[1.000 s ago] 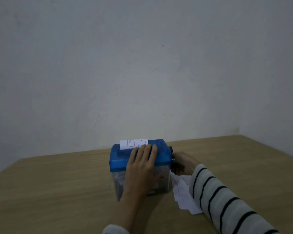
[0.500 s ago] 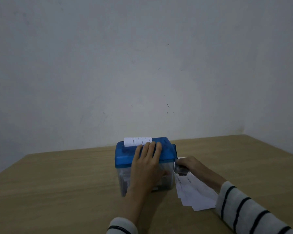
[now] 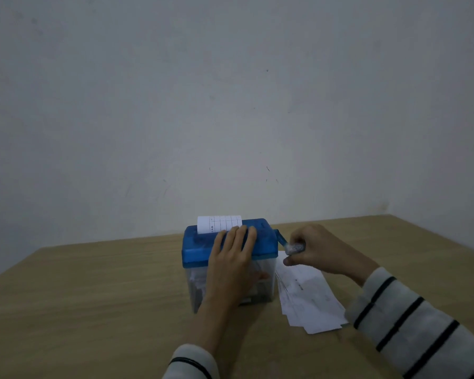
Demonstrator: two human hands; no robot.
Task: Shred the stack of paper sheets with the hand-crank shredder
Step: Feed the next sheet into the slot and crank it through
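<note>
Left hand [image 3: 231, 258] rests flat on the shredder [image 3: 200, 248]; right hand [image 3: 316, 248] grips its crank handle [image 3: 292, 248].

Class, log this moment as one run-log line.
step: cranking | left hand: flat on shredder lid | right hand: grips crank | sheet: in slot | stack: right of shredder

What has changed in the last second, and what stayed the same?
The right hand turned the crank handle from low beside the shredder up to lid height, keeping its grip. The left hand stayed flat on the lid; the loose sheets stayed on the table.
</note>
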